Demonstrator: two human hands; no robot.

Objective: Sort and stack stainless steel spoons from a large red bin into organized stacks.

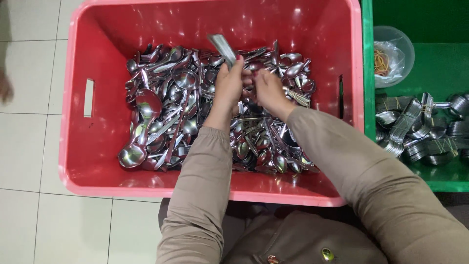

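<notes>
Left hand point(229, 83) closed on bunch of spoons point(222, 48), upper centre. Right hand point(267, 90) fingers curled into spoon pile point(195, 112) in red crate point(78, 146); grip unclear. Likely stiff, slick steel; best held mid-handle.

The handles gripped by the left hand point(229, 83) blur at their raised tips above the fingers point(238, 62), so their count cannot be told. Below the fingers of the right hand point(266, 90), what they pinch is hidden among the spoons point(166, 112). Both forearms cover part of the heap. The red crate point(80, 146) loses its far rim to the top edge. Right of the fingers, the green crate point(367, 58) and its banded spoon bundles point(415, 132) are cut by the right edge. At the left edge a blurred shape point(5, 88) stays unidentifiable
</notes>
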